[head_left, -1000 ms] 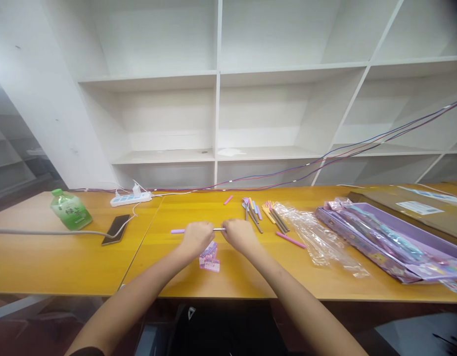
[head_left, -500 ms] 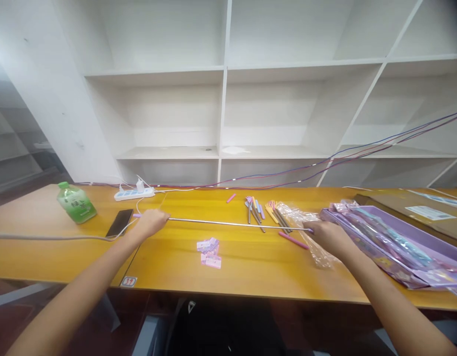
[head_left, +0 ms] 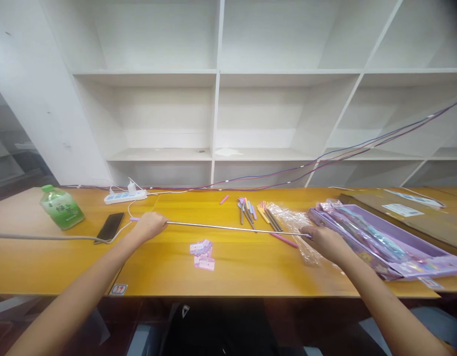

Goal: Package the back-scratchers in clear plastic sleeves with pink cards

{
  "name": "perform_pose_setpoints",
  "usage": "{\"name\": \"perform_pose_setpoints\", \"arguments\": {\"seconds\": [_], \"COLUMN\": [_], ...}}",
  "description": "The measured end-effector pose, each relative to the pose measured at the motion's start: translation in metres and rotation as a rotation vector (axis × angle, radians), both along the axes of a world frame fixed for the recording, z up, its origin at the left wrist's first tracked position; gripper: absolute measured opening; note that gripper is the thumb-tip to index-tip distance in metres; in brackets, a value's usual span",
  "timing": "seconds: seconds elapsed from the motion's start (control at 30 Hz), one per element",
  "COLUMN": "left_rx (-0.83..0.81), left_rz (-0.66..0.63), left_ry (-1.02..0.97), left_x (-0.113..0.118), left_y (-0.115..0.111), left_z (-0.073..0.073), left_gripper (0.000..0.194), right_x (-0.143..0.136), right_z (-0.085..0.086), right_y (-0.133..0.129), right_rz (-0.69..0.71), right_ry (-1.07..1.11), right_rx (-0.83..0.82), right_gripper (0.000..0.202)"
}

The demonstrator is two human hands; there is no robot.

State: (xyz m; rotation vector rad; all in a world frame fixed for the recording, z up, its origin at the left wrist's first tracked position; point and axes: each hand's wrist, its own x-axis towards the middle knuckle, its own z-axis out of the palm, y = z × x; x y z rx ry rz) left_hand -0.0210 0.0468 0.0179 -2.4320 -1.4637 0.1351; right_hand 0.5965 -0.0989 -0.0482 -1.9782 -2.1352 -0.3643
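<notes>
An extended telescopic back scratcher [head_left: 228, 228], a thin metal rod, stretches across the table between my hands. My left hand [head_left: 151, 226] is closed around its purple handle [head_left: 135, 219], whose end sticks out on the left. At the other end my right hand [head_left: 321, 241] grips the rod, with a bit of purple showing by the fingers; the head itself is hidden. Behind the rod lie collapsed back scratchers with yellow claw heads [head_left: 262, 210] and purple ones [head_left: 242, 202]. A pink tube [head_left: 285, 241] rests just below the rod, near crumpled clear plastic [head_left: 306, 249].
Small pink and purple cards [head_left: 203, 254] lie nearer the front edge. To the right are a purple box [head_left: 432, 262] of wrapped items and a flat cardboard box [head_left: 373, 200]. A green bottle [head_left: 61, 207], a phone [head_left: 110, 226] and a power strip [head_left: 125, 197] are on the left.
The view has shifted slightly to the right, so the table's things appear further left. Both hands keep hold of the back scratcher, with its right end a little lower in view.
</notes>
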Motion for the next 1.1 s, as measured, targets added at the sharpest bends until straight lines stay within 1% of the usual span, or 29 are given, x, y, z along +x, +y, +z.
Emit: {"name": "perform_pose_setpoints", "arguments": {"seconds": [0.1,0.17,0.23,0.37,0.43,0.47,0.53,0.63,0.73,0.83,0.9,0.97,1.1], "left_rx": [-0.018,-0.049,-0.110,-0.151,-0.150,-0.147,-0.141,-0.140,-0.147,-0.154,-0.150,-0.141,-0.113], "left_rz": [0.048,0.082,0.065,-0.027,-0.059,-0.069,-0.077,-0.078,-0.083,-0.096,-0.094,-0.088,-0.078], "left_ry": [0.006,-0.009,-0.053,-0.101,-0.114,-0.114,-0.106,-0.088,-0.082,-0.089,-0.095,-0.101,-0.115], "left_x": [0.009,0.027,0.060,0.150,0.182,0.190,0.194,0.184,0.176,0.175,0.176,0.176,0.177], "left_y": [-0.008,-0.016,-0.025,-0.039,-0.040,-0.040,-0.038,-0.036,-0.036,-0.037,-0.038,-0.039,-0.041], "left_z": [0.013,0.018,0.018,0.002,-0.005,-0.008,-0.011,-0.014,-0.017,-0.020,-0.020,-0.019,-0.018], "left_gripper": [0.039,0.037,0.031,0.024,0.025,0.025,0.025,0.026,0.029,0.031,0.031,0.030,0.031], "right_x": [-0.003,-0.014,-0.040,-0.114,-0.138,-0.145,-0.153,-0.169,-0.202,-0.238,-0.254,-0.262,-0.265], "right_z": [0.001,0.004,0.009,0.021,0.025,0.026,0.027,0.025,0.022,0.023,0.024,0.025,0.027], "right_y": [0.003,0.011,0.022,0.039,0.041,0.040,0.037,0.034,0.042,0.057,0.067,0.073,0.076], "right_rz": [-0.033,-0.086,-0.089,0.069,0.099,0.107,0.114,0.132,0.161,0.179,0.176,0.163,0.126], "right_ry": [0.003,-0.011,-0.022,-0.016,-0.012,-0.010,-0.004,0.005,0.007,-0.005,-0.015,-0.024,-0.027], "right_rx": [-0.038,-0.025,-0.009,-0.032,-0.042,-0.048,-0.064,-0.088,-0.110,-0.125,-0.134,-0.142,-0.153], "right_gripper": [0.027,0.027,0.028,0.027,0.030,0.031,0.030,0.029,0.032,0.037,0.037,0.034,0.027]}}
